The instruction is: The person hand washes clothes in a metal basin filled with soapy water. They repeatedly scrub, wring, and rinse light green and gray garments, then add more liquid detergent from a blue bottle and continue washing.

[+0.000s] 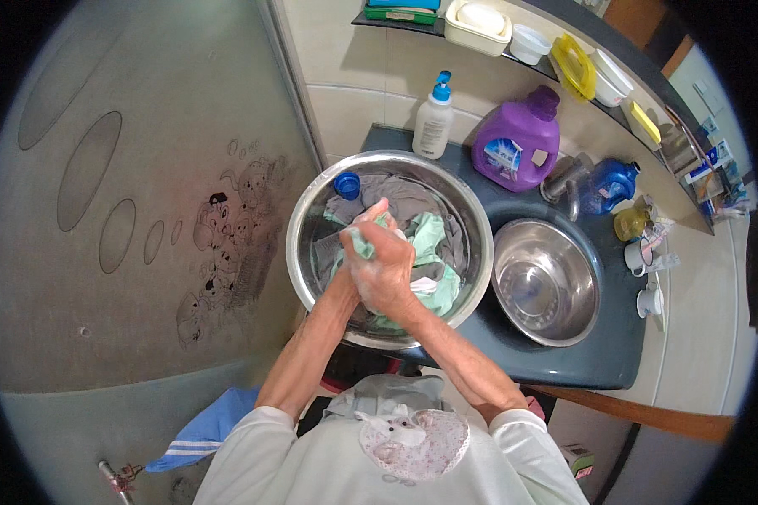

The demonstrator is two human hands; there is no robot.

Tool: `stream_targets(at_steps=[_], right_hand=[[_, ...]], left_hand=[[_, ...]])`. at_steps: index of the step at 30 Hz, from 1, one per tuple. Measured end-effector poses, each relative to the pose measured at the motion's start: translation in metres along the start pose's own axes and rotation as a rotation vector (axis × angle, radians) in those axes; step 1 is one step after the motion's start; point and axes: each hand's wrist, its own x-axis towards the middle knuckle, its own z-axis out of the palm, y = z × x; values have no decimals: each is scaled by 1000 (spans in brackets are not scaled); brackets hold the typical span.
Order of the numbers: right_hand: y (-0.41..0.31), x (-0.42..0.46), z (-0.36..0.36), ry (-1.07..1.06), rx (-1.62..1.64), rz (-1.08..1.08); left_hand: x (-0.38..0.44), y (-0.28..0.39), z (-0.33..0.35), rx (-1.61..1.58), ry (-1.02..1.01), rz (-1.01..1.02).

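Both hands are pressed together over a large stainless steel basin (295, 252), with mint-green cloth (361, 245) bunched between them. My right hand (388, 268) lies over the cloth with its fingers curled, and white suds coat its back. Behind it, my left hand (372, 213) is partly hidden; its fingertips show above the cloth. More mint-green fabric (431, 243) spreads in the water to the right. Grey fabric (398, 192) lies wet along the basin's far side. Near the far left rim there is a blue plastic cap (347, 185).
A smaller steel bowl (543, 287) sits in the dark countertop (613, 360) at the right. Behind stand a white pump bottle (433, 123), a purple detergent jug (518, 142) and a blue bottle (609, 186). A narrow wall shelf (410, 25) holds several containers. Frosted glass (132, 303) borders the left.
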Motion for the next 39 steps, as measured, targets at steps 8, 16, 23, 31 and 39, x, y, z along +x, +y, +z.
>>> stream_targets(at_steps=[8,16,23,31,39], right_hand=[[43,-5,20,47,128,-4],[124,47,-17,107,701,781],[22,16,-24,-22,367,331],[28,17,9,2,34,303],[80,31,4,-38,7,334]], left_hand=[[4,-7,-20,246,15,168],[4,-26,85,579,455,173],[-4,3,69,468,372,182],[8,-22,46,530,411,373],[9,-22,48,343,420,211]])
